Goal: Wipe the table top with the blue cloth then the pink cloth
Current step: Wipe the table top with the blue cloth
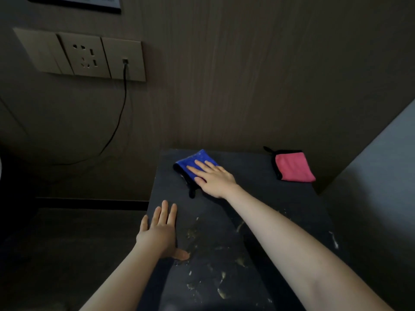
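A folded blue cloth (195, 162) with a black edge lies at the far left of the dark table top (258, 198). My right hand (213, 178) lies flat on it, fingers spread, pressing it onto the table. My left hand (160, 232) rests flat on the table's left edge, holding nothing. A folded pink cloth (293, 168) with black trim sits at the far right corner, apart from both hands. Pale smears and crumbs (215, 261) mark the near half of the table.
A wood-panel wall (247, 75) rises right behind the table. A socket plate (85, 56) hangs at upper left with a black cable (116, 122) drooping from it. A grey surface (381, 187) borders the table's right side. The floor lies to the left.
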